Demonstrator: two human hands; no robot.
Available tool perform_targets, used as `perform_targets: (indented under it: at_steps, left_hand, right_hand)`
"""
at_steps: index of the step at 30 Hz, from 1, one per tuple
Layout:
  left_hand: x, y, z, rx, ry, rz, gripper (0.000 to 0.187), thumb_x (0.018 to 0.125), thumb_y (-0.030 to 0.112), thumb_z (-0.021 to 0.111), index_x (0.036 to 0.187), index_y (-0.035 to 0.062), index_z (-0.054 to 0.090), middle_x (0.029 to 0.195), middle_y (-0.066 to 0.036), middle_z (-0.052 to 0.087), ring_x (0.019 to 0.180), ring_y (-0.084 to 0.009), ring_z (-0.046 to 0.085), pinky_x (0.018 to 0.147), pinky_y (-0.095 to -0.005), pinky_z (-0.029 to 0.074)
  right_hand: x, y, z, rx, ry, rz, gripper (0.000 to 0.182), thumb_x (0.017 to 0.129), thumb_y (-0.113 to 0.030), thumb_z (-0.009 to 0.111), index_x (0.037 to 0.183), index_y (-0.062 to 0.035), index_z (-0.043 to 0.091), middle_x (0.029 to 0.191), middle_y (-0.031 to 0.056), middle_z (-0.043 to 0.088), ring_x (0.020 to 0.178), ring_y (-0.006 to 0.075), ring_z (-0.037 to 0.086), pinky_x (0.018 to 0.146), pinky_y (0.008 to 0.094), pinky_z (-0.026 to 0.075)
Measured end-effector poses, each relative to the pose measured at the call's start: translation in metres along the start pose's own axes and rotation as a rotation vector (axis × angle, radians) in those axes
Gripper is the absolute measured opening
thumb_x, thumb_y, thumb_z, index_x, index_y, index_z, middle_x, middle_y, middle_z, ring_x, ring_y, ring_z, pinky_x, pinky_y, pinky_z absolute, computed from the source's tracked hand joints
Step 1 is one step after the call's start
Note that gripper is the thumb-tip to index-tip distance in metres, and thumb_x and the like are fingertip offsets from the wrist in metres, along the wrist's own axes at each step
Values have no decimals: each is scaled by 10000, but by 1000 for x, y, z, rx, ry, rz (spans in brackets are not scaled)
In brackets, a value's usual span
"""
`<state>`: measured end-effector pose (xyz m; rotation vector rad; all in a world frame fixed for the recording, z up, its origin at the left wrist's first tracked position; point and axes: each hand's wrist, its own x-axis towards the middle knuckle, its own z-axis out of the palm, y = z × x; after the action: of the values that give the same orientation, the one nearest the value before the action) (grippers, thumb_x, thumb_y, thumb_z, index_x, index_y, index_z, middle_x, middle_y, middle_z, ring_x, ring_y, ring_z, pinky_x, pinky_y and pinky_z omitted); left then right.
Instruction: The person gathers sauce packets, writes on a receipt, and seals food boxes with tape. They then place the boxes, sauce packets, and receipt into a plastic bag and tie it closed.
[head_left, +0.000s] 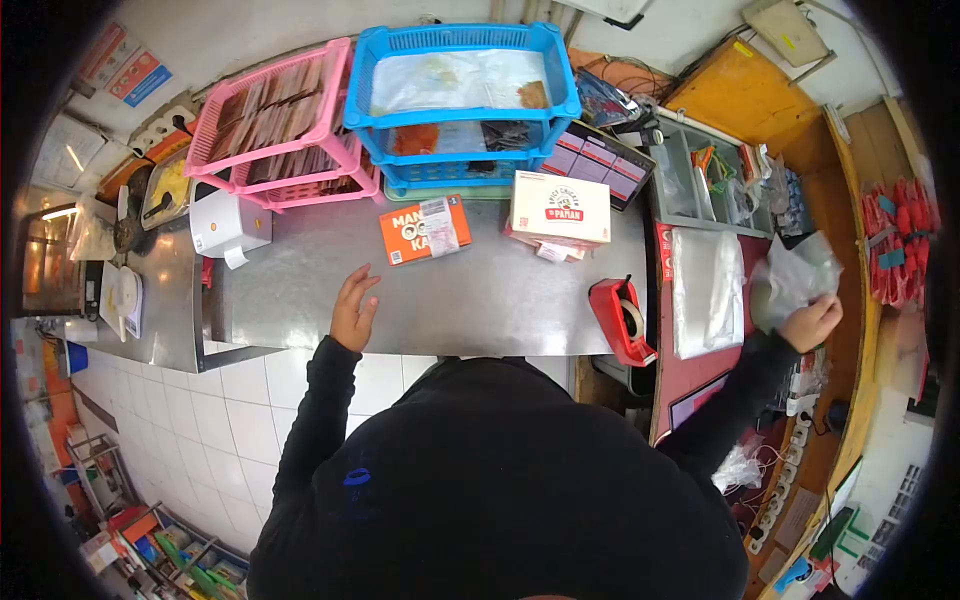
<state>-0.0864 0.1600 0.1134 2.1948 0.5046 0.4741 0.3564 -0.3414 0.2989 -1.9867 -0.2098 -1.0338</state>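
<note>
My right hand (812, 322) is closed on the edge of a clear plastic bag (797, 272), at the right side above a dark red surface. Just left of it lies a stack of clear plastic bags (703, 290). My left hand (354, 308) hovers over the front part of the steel table, fingers apart, with nothing in it. Beyond that hand sits an orange box (400, 236) with a paper label on top. A white box (560, 205) with red print stands to its right, a slip of paper at its front.
A red tape dispenser (612, 322) stands at the front right edge of the steel table (300, 310). Behind are a pink rack (335, 160) of packets, a blue rack (460, 120) and a tablet screen (598, 160). A white label printer (228, 222) is at the left.
</note>
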Motion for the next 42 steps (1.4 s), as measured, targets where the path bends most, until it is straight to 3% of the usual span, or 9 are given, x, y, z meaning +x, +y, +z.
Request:
perform_targets:
  at_steps: [4, 8, 10, 21, 24, 31, 35, 39, 42]
  left_hand:
    - [12, 18, -4, -144, -78, 56, 456, 753, 160, 647, 1167, 24, 515, 1250, -186, 467, 1167, -326, 442, 985, -381, 338]
    - [22, 98, -7, -278, -43, 266, 751, 624, 199, 783, 1253, 4, 421, 1257, -194, 453, 1148, -323, 461, 956, -372, 364]
    - [16, 113, -9, -340, -58, 245, 763, 627, 208, 789, 1259, 6, 412, 1236, -190, 470, 1112, -316, 488, 960, -383, 355]
    - [35, 79, -75, 178, -631, -19, 223, 780, 233, 663, 847, 23, 632, 671, -121, 579, 703, -237, 573, 816, -336, 421]
    - [57, 113, -118, -269, -1045, -225, 370, 776, 323, 661, 989, 21, 632, 1052, -159, 575, 1007, -229, 550, 941, -342, 369]
    - [51, 171, -57, -1365, -603, -261, 1023, 638, 490, 746, 1392, 34, 228, 1407, -284, 195, 1282, -388, 282, 1034, -465, 257]
    - [32, 164, -46, -1029, -310, -512, 381, 806, 220, 660, 1103, 0, 572, 1005, -212, 618, 926, -296, 614, 765, -341, 482]
    - [28, 138, -20, -804, 202, -573, 134, 887, 181, 552, 844, 59, 589, 670, -33, 568, 557, -120, 529, 500, -223, 395]
    - [19, 116, -35, -702, 428, -616, 279, 917, 266, 509, 675, 131, 473, 549, 71, 372, 434, -28, 306, 402, -198, 228]
  right_hand:
    - [-186, -44, 92, -766, -356, -815, 318, 775, -103, 497, 1080, -14, 514, 992, 173, 583, 883, 309, 569, 784, 425, 446]
    - [-327, -242, 94, 515, -1465, 149, 292, 695, -259, 750, 753, -24, 586, 602, 78, 538, 568, 98, 500, 540, 296, 427]
    - [-314, -286, 90, 571, -1694, 68, 227, 753, -210, 717, 782, -12, 611, 644, 33, 563, 630, 46, 478, 564, 262, 423]
    - [-218, -238, 86, 944, -1293, 688, 74, 827, -135, 642, 835, -62, 630, 659, -72, 510, 609, 19, 439, 554, 192, 359]
    - [-210, -182, 91, 945, -1428, 660, 97, 816, -128, 655, 755, -86, 593, 644, -68, 496, 602, 25, 444, 555, 192, 363]
    - [-194, -154, 106, 988, -1488, 812, 135, 823, -88, 631, 725, -61, 542, 671, -18, 509, 605, 80, 476, 578, 222, 394]
    - [-179, -126, 117, 1004, -1432, 774, 80, 832, -87, 621, 833, -63, 545, 742, -23, 515, 680, 81, 482, 636, 214, 388]
    - [-193, -67, 172, 737, -769, 470, 283, 866, -290, 584, 1014, -63, 503, 855, -1, 498, 768, 91, 460, 698, 240, 385]
    - [-201, -18, 219, 533, -769, 1030, 565, 859, -535, 463, 1161, -57, 456, 1045, 70, 532, 951, 143, 503, 823, 287, 394]
